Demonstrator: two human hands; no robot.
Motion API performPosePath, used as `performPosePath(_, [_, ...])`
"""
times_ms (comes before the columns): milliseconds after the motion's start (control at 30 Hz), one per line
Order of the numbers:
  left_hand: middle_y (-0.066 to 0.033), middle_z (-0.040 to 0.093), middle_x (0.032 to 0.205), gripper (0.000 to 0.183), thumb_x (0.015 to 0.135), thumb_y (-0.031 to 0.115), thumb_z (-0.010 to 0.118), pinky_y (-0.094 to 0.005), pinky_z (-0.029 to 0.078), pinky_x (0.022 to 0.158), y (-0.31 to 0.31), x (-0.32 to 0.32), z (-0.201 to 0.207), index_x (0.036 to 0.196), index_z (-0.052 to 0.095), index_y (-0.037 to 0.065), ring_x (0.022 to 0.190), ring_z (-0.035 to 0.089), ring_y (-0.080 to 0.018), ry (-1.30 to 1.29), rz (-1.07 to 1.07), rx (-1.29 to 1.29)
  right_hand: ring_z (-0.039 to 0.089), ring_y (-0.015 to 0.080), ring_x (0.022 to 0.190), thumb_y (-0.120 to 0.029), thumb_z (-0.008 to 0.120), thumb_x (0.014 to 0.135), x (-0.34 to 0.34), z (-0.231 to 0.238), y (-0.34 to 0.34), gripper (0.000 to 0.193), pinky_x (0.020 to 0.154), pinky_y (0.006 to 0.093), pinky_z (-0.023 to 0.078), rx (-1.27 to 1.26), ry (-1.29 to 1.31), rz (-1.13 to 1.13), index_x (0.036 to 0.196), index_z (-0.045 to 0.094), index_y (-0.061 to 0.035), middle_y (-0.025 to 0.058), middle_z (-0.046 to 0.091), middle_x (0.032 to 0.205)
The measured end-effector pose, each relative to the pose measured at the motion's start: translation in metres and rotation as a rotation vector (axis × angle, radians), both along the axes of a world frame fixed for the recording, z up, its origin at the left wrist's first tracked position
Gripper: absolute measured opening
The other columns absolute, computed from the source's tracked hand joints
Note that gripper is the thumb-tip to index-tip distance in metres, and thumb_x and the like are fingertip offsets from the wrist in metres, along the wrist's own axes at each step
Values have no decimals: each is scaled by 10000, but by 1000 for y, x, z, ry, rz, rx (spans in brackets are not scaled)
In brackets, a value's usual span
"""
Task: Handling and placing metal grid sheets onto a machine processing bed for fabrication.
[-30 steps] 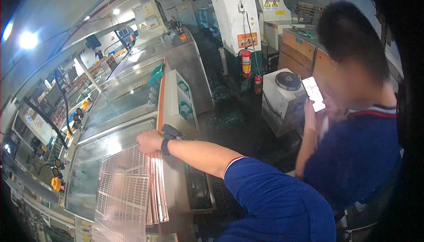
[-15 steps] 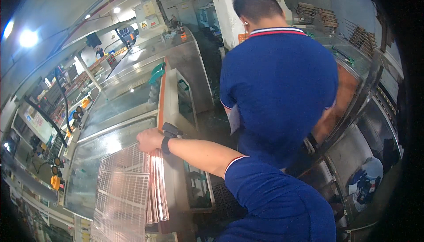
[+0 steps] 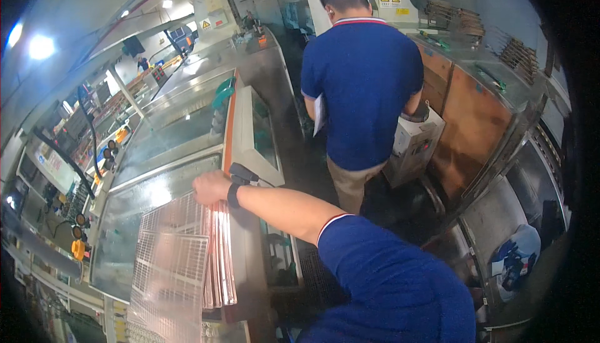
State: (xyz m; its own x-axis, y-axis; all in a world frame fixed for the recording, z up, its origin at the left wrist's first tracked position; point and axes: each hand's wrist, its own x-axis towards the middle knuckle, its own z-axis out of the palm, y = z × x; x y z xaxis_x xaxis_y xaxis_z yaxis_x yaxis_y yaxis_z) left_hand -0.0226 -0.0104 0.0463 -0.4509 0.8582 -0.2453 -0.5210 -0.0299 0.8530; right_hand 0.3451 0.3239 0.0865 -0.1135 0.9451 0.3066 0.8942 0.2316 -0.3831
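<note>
My right arm, in a blue short sleeve with a dark band at the wrist, reaches leftward. At its end my right hand (image 3: 211, 188) is closed over the top edge of a stack of thin copper-coloured panels (image 3: 219, 258). The panels stand on edge, close together. A grid-patterned panel (image 3: 169, 268) at the stack's left side faces me, pale and shiny. The fingertips are partly hidden behind the hand. Just past the wrist is a black handle-like object (image 3: 245, 173). My left hand is out of view.
Glass-topped machine covers (image 3: 165, 186) run along the left, with a green handle (image 3: 223, 93) on the frame. A co-worker in a blue shirt (image 3: 365, 86) stands in the aisle ahead, beside a pale box (image 3: 412, 143). At the right are a brown-sided machine (image 3: 475, 130) and a cloth bundle (image 3: 519, 255).
The co-worker has moved farther ahead along the aisle, bringing the pale box and brown side panels into view. My right hand keeps its place on the panels.
</note>
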Motion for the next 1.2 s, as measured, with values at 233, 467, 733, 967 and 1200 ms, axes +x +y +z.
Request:
performPosePath(233, [-161,633,1133,288,949,63,577,-375,513,890,12,-20,-13,1200,578,-80,1035,599,-254,-40,90,-11,708,396,934,-317,550,870,4,7,-3,360,813,505,561,-48,18,18,988,746,-38,217,730,958])
performPosePath(467, [-212,553,1330,415,922,39,599,-465,482,984,-59,-66,-12,1312,538,-91,1232,513,-336,437,305,-26,709,392,899,-317,547,863,-20,-1,-7,365,781,500,556,-114,65,92,908,749,-17,234,723,922])
performPosePath(733, [-128,634,1224,343,909,-46,521,-393,474,998,-132,-203,-53,1246,582,-21,1145,591,-241,1142,373,-272,708,255,729,-347,540,939,20,-12,27,386,720,393,557,49,41,220,1072,689,-16,156,727,917])
performPosePath(967, [-166,608,1304,361,1006,31,440,-487,523,963,-182,-248,-63,1360,505,1,1135,631,-299,244,536,-57,667,365,864,-363,563,891,13,-5,28,374,792,446,502,36,60,294,968,691,-20,171,703,923])
performPosePath(1200, [-164,671,1204,324,991,20,461,-411,561,874,-155,-264,-115,1292,566,-38,1022,678,-269,263,378,-254,654,347,852,-369,561,903,13,-4,23,366,777,427,491,-13,82,223,972,699,-37,162,694,908])
